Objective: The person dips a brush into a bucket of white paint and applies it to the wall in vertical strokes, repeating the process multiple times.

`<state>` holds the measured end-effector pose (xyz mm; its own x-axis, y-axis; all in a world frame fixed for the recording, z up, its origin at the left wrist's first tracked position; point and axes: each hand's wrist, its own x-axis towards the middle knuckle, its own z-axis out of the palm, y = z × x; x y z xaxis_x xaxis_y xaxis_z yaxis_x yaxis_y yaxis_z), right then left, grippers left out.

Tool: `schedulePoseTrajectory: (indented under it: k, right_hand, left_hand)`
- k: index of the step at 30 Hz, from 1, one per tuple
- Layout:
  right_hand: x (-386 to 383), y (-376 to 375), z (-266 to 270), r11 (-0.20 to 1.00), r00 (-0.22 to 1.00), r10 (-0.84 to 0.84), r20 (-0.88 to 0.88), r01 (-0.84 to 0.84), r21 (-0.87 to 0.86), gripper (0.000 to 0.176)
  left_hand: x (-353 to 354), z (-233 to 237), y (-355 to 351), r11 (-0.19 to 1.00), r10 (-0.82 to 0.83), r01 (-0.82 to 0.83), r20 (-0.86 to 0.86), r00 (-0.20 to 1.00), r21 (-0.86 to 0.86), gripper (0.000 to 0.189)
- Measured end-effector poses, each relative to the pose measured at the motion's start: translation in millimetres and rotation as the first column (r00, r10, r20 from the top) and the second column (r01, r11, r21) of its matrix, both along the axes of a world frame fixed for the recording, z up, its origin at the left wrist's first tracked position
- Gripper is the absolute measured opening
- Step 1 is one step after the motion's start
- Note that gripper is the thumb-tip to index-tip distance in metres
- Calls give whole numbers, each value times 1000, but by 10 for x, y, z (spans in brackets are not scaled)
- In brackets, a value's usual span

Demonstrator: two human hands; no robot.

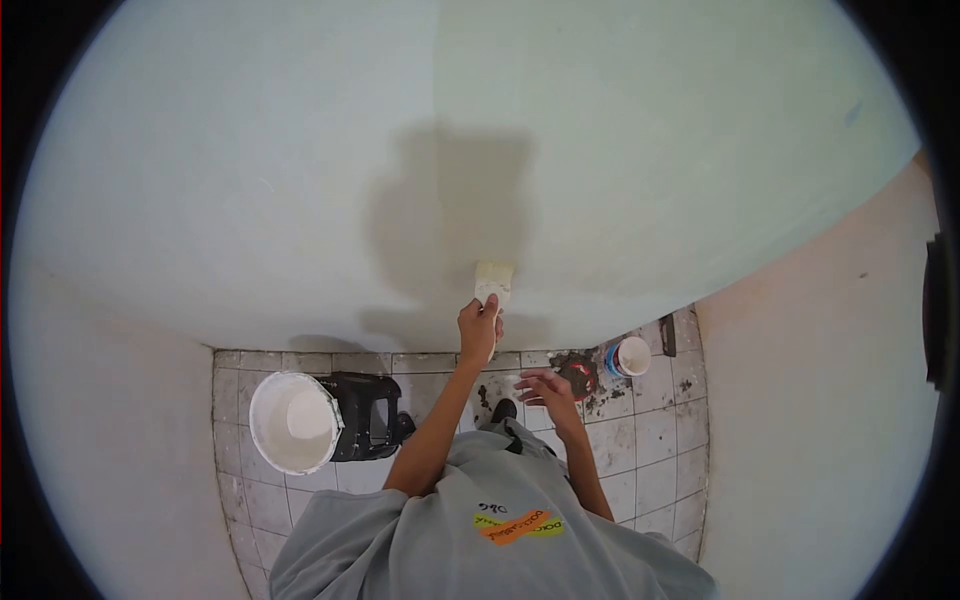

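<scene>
My left hand (481, 330) is closed around the handle of a wide, flat paintbrush (494, 272). The pale bristles point up toward the wall (620, 160) and appear to meet its lower part. My right hand (549, 393) hangs lower and to the right, fingers loosely apart, holding nothing. Part of the wall on the right has a pale green tint, while the left part looks whiter.
At left, a white bucket (258, 425) with pale contents rests by a black stool-like object (370, 415). On the tiled floor (655, 437), a small tub (613, 360) stands near dark grime and a red item (579, 380). Side walls close in both sides.
</scene>
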<state>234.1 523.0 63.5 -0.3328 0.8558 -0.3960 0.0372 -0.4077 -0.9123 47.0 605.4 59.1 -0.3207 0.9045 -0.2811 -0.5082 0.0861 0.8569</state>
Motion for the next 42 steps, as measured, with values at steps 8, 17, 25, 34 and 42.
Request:
schedulePoseTrajectory:
  k: [8,17,25,34,42]
  right_hand:
    - [712,518,-85,993,991,120,57,-120,-18,24]
    - [857,763,-320,979,979,202,18,-203,10,23]
    - [899,746,-520,962,961,272,53,-270,-35,24]
    - [920,911,-519,955,954,297,45,-297,6,24]
    - [1071,836,-588,963,960,271,66,-270,-14,23]
  left_hand:
    - [262,-207,-57,986,118,-108,78,990,-128,28]
    - [252,986,-21,990,136,-132,104,985,-47,25]
    - [227,478,-72,991,131,-129,63,989,-24,29]
    - [249,-279,-73,962,126,-97,100,987,-256,27]
    - [302,949,-2,984,159,-152,74,985,-88,25]
